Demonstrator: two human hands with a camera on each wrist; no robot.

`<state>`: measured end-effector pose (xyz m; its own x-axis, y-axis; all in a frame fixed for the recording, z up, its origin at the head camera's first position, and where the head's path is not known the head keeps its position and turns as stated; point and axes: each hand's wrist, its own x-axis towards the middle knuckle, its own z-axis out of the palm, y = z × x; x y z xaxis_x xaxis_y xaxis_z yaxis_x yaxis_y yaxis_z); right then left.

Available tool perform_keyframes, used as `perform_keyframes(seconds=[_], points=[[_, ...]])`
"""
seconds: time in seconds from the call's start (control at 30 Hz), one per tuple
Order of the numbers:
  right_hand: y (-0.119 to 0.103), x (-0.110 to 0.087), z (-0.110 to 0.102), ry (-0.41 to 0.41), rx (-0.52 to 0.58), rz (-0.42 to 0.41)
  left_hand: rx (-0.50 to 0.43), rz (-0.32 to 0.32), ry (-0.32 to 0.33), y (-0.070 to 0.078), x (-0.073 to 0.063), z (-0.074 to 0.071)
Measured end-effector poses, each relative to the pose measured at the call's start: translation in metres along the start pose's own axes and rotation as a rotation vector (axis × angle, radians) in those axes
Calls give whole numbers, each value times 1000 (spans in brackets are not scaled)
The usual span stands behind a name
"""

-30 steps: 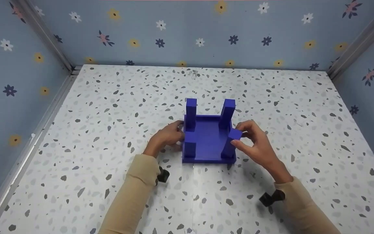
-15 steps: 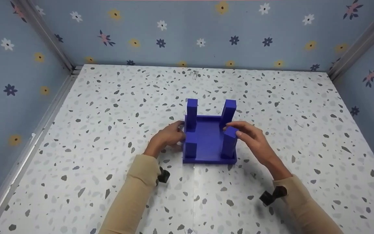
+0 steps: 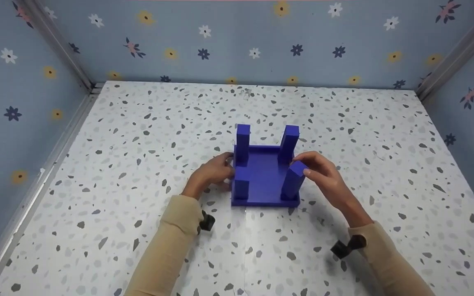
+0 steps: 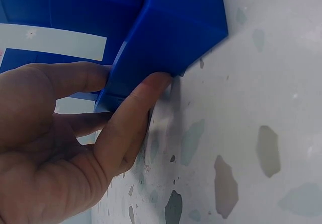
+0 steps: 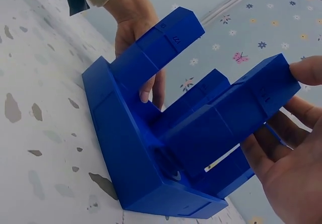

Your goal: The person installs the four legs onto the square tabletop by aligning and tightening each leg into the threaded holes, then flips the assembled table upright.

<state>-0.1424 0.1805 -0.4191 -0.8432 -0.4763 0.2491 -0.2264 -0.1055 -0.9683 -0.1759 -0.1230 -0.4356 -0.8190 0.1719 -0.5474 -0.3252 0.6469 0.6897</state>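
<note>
A small blue table lies upside down, its rimmed square top (image 3: 263, 176) on the white surface and several square legs pointing up. At the left side, my left hand (image 3: 214, 170) grips the edge; the left wrist view shows the thumb and fingers pinching the blue rim (image 4: 151, 48). My right hand (image 3: 323, 179) pinches the upper end of the near right leg (image 3: 291, 185) between thumb and fingers. That leg leans outward to the right and is twisted against the top's corner. In the right wrist view, a gap shows at the foot of this leg (image 5: 221, 118).
The white table (image 3: 159, 123) has a grey speckled pattern. Flowered blue panels (image 3: 237, 37) close off the back and both sides, with metal rails (image 3: 58, 45) at the corners. Dark wrist cameras (image 3: 207, 222) sit on both beige sleeves.
The right hand has shifted its fingers on the near right leg, which swung left, then back right, turning a little. My left hand and the table top have stayed put.
</note>
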Motion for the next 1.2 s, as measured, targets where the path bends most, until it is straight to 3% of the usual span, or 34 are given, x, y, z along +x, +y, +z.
perform_keyframes(seconds=[0.5, 0.7, 0.87, 1.2], points=[[-6, -3, 3, 112, -228, 29, 0, -15, -3, 1, -1, -1], [-4, -5, 7, 196, -322, 0, 26, -19, 4, 2, -1, 0], [0, -6, 8, 220, -387, -59, 6, -19, -9, 2, 0, 0], [5, -6, 6, 168, -338, -130, 19, -8, 0, 1, -1, -1]])
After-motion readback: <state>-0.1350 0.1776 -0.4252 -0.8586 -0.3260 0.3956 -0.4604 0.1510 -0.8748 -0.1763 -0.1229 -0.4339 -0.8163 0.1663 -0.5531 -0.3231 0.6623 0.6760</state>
